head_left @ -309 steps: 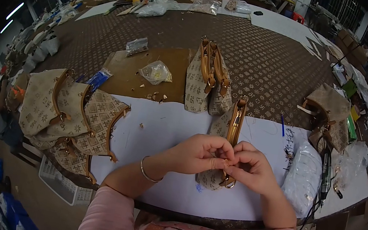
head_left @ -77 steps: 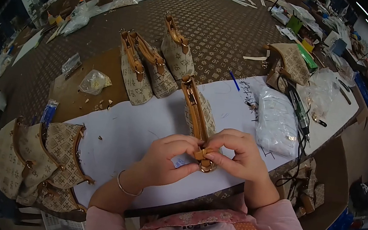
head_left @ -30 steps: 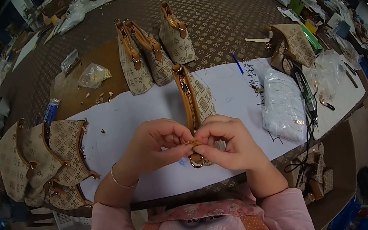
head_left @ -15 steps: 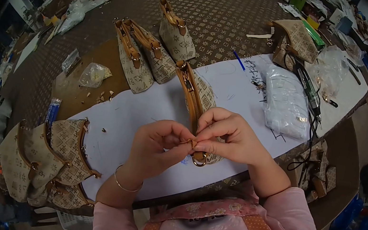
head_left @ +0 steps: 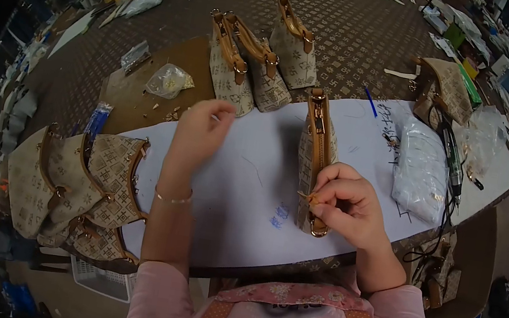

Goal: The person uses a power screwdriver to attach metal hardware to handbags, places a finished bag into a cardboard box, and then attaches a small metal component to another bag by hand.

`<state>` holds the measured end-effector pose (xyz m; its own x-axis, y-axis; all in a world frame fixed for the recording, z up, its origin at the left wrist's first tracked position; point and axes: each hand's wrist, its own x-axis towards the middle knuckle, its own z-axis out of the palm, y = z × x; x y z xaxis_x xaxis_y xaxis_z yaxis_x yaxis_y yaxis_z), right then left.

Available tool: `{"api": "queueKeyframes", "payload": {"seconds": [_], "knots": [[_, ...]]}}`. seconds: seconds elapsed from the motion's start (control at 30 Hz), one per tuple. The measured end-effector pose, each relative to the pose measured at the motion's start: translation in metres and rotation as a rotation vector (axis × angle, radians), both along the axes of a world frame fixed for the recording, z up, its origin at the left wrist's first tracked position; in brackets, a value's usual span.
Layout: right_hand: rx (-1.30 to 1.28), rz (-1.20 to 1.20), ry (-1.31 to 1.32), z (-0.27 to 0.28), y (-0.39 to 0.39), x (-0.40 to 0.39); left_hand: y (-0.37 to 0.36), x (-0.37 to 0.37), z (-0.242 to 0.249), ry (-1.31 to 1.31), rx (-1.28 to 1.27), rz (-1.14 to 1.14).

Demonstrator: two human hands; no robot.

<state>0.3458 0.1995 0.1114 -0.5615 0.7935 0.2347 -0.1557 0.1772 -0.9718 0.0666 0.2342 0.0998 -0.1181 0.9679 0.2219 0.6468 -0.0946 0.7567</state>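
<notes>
My right hand [head_left: 350, 204] pinches a small tan leather tab [head_left: 307, 197] between thumb and fingers, right over the near end of a patterned beige handbag [head_left: 322, 150]. That bag stands upright on the white paper, its tan-edged zipper top facing up and a metal ring at its near end. My left hand [head_left: 201, 129] hovers over the paper to the left, away from the bag. Its fingers are bent, with a gap between thumb and forefinger, and nothing shows in them. Small loose pieces [head_left: 172, 114] lie on the brown board just beyond it.
Several similar bags [head_left: 234, 79] stand at the back. More bag bodies [head_left: 73, 187] are piled at the left. A plastic bag of small parts [head_left: 170, 81] lies on the brown board [head_left: 138, 97]. At right are a wrapped white pack [head_left: 421, 172], a corded tool [head_left: 456, 168] and a carton [head_left: 471, 280].
My left hand has let go of the small leather tab and moved left, away from the bag. My right hand still holds the tab. The view has shifted, so the table appears further right.
</notes>
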Motion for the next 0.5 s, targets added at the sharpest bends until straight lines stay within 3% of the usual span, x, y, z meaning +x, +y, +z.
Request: {"api": "queueKeyframes", "payload": {"seconds": [0.13,0.23,0.5], "knots": [[0.04,0.024,-0.034,0.0,0.0,-0.002,0.047,-0.083,-0.094,0.36,0.087,0.439],[0.052,0.063,-0.042,0.001,-0.001,-0.004,0.044,-0.083,-0.099,0.403,-0.016,0.551],[0.064,0.109,-0.078,0.002,0.001,-0.005,0.04,-0.082,-0.088,0.348,-0.063,0.459]]}}
